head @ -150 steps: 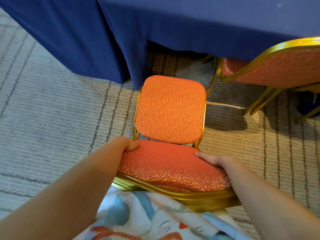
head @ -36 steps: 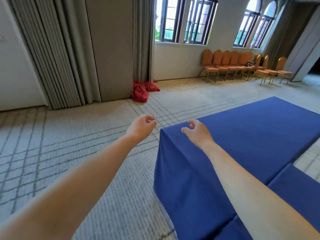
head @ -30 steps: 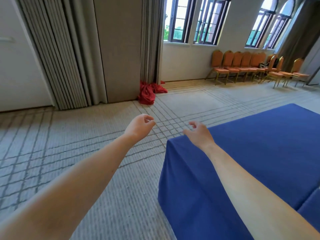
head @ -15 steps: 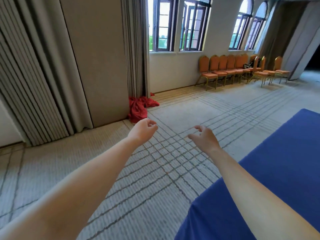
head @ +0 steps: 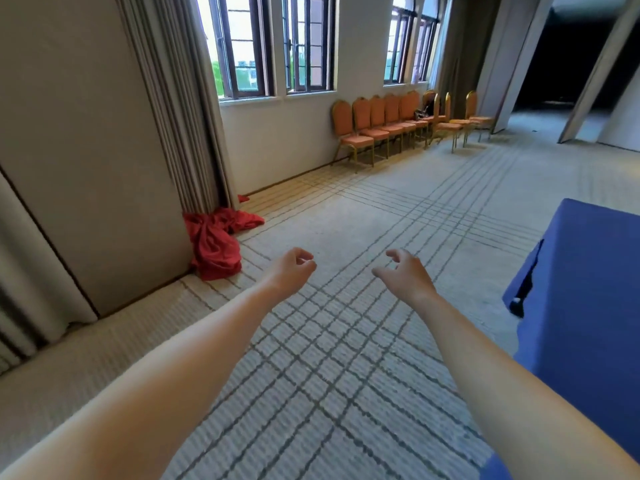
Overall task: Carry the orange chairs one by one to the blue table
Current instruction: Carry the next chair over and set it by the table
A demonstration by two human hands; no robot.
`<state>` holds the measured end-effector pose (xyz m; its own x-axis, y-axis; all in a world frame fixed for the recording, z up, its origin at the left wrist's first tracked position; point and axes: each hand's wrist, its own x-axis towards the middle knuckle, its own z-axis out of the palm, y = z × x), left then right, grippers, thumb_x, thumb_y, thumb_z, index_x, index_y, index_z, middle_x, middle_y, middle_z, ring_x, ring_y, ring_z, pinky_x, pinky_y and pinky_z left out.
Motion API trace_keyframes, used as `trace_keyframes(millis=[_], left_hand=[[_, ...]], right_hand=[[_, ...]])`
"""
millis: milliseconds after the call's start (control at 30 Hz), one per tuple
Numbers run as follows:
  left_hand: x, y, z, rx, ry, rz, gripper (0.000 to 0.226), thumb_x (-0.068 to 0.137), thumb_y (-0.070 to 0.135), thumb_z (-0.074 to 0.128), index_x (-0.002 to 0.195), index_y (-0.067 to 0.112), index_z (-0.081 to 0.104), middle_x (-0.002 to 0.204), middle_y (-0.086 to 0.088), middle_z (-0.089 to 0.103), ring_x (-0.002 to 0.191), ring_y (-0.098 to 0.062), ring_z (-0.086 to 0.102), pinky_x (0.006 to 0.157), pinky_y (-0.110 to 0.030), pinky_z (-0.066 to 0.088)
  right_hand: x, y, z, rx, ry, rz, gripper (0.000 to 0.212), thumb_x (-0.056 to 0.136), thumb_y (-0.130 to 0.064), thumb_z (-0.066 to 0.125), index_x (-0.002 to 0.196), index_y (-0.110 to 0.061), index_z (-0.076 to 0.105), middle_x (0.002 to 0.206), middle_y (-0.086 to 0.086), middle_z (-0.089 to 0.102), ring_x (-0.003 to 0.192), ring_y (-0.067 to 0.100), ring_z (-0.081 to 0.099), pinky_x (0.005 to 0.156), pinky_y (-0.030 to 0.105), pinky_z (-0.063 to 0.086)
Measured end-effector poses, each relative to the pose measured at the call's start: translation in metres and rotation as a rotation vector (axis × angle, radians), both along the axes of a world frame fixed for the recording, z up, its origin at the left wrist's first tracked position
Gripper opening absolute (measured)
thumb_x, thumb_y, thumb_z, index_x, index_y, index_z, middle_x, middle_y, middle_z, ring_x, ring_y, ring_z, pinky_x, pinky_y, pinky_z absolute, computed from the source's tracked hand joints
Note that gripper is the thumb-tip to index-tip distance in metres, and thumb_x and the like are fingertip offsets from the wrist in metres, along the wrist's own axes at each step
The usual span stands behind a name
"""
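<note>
Carpeted hall: my left hand and right hand hang loosely curled, empty. Orange chairs line the wall at one o'clock, well apart from the blue table at three; I judge that row not yet carried.

Place: I read this as a hotel-style function hall.
Seating: orange chairs lined along the far wall under tall windows.
Floor: wide patterned carpet.
Right: blue table, cloth-draped.

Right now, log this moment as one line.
left hand empty | right hand empty | orange chairs along far wall | blue table at right
</note>
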<state>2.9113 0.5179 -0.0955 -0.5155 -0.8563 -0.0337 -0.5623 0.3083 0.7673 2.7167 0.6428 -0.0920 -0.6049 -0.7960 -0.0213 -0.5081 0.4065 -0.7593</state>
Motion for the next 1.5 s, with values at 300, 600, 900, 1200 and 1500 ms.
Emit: trace_keyframes(millis=[300,600,900,1200,1500], left_hand=[[-0.123,-0.199,0.006,0.038,0.06,-0.083,0.027,0.091,0.04,0.057,0.115,0.028,0.059,0.114,0.001,0.063,0.101,-0.018,0.062,0.092,-0.044,0.053],[-0.273,-0.389,-0.004,0.046,0.066,-0.198,0.031,0.094,0.038,0.055,0.121,0.024,0.058,0.114,0.003,0.061,0.103,-0.016,0.061,0.092,-0.04,0.052],[-0.462,-0.594,0.008,0.109,0.134,-0.285,0.023,0.08,0.045,0.059,0.099,0.032,0.059,0.104,0.002,0.064,0.096,-0.021,0.064,0.09,-0.048,0.054],[-0.671,-0.709,-0.009,0.129,0.137,-0.342,0.021,0.087,0.033,0.061,0.104,0.022,0.062,0.1,0.0,0.064,0.095,-0.024,0.065,0.09,-0.044,0.053],[-0.914,-0.806,0.018,0.107,0.118,-0.351,0.029,0.095,0.026,0.056,0.12,0.011,0.06,0.114,-0.005,0.063,0.103,-0.023,0.063,0.083,-0.03,0.047]], right_hand=[[-0.108,-0.173,0.011,0.019,0.017,-0.059,0.059,0.091,-0.036,0.061,0.144,-0.018,0.043,0.148,0.007,0.038,0.128,0.023,0.047,0.092,0.037,0.042],[-0.248,-0.339,-0.004,0.054,0.034,-0.208,0.058,0.089,-0.036,0.062,0.142,-0.018,0.045,0.149,0.009,0.039,0.127,0.025,0.049,0.094,0.038,0.043],[-0.407,-0.491,0.017,0.034,0.045,-0.398,0.056,0.087,-0.038,0.064,0.138,-0.02,0.049,0.145,0.007,0.044,0.126,0.023,0.049,0.098,0.038,0.045],[-0.601,-0.603,-0.005,0.036,0.033,-0.489,0.054,0.088,-0.034,0.064,0.138,-0.019,0.049,0.145,0.007,0.044,0.127,0.024,0.049,0.098,0.034,0.042],[-0.847,-0.715,0.01,0.044,0.015,-0.461,0.057,0.088,-0.036,0.063,0.14,-0.019,0.046,0.147,0.007,0.043,0.129,0.024,0.048,0.1,0.036,0.042]])
